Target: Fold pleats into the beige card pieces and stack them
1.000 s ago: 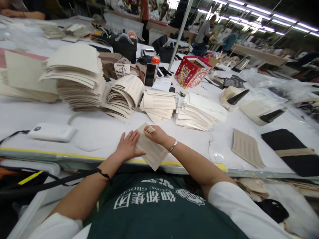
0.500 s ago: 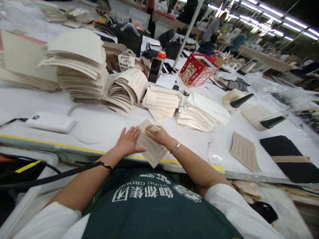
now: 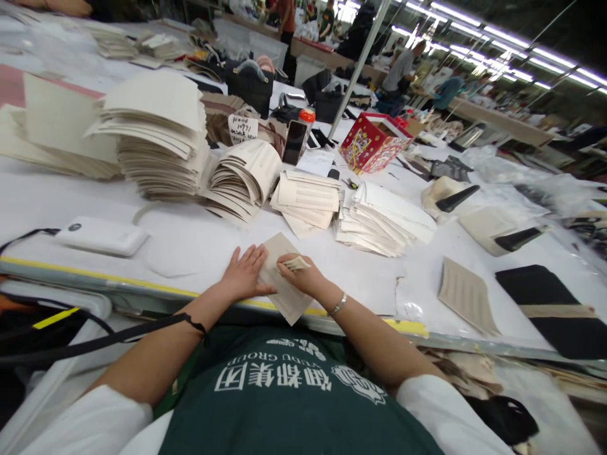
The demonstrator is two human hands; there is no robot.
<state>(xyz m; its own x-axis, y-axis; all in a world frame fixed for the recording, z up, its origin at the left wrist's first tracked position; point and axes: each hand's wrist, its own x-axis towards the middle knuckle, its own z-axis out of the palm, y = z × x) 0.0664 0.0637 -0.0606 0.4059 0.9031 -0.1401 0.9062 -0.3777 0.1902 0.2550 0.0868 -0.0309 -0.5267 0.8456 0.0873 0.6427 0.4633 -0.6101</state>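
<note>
A beige ribbed panel [image 3: 279, 297] lies at the near edge of the white table [image 3: 199, 243], one corner hanging over the yellow-taped rim. My left hand [image 3: 245, 273] rests flat on the panel's left side with its fingers stretched out. My right hand [image 3: 300, 275] is closed on a small beige rubbing block [image 3: 296, 262] and presses it onto the panel's middle. A bracelet sits on my right wrist, a black band on my left.
Tall stacks of cream panels [image 3: 156, 136] and fanned piles [image 3: 379, 218] line the table behind my hands. A white power bank [image 3: 102, 236] lies at left, a phone [image 3: 294, 142] and a red box [image 3: 370, 144] farther back, dark pieces [image 3: 550, 309] at right. People work in the background.
My right hand has slid the block from the panel's top corner down toward its middle. My left hand has stayed flat on the panel. The camera shifted slightly.
</note>
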